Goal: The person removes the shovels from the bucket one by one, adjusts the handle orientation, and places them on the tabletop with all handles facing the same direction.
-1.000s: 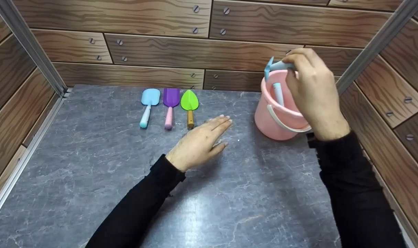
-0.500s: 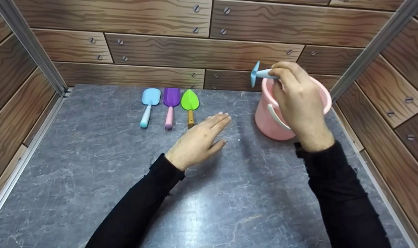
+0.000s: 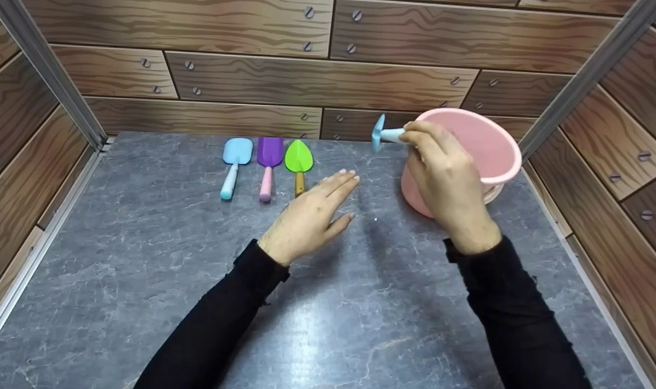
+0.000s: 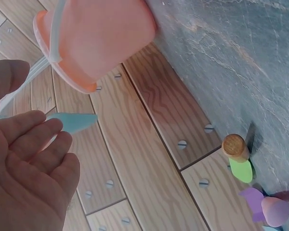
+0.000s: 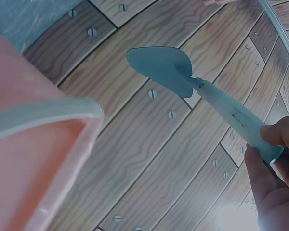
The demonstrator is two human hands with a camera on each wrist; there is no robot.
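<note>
The right hand [image 3: 447, 183] pinches the blue trowel [image 5: 216, 100] by its handle end, above the worktop [image 3: 360, 302] beside the pink bucket [image 3: 490, 146]; it should be light, stiff and smooth, better held mid-handle. The left hand [image 3: 309, 216], fingers extended, holds nothing, near the green trowel [image 3: 299, 155]. The bucket's inside is partly hidden; contents unclear

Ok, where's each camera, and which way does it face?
Head: headworn, looking forward and down at the pink bucket and green trowel; left hand, right hand show.
Left wrist: worn there, facing the pink bucket; left hand shows.
Right wrist: worn there, facing the held blue trowel; right hand shows.
All share the pink bucket.
</note>
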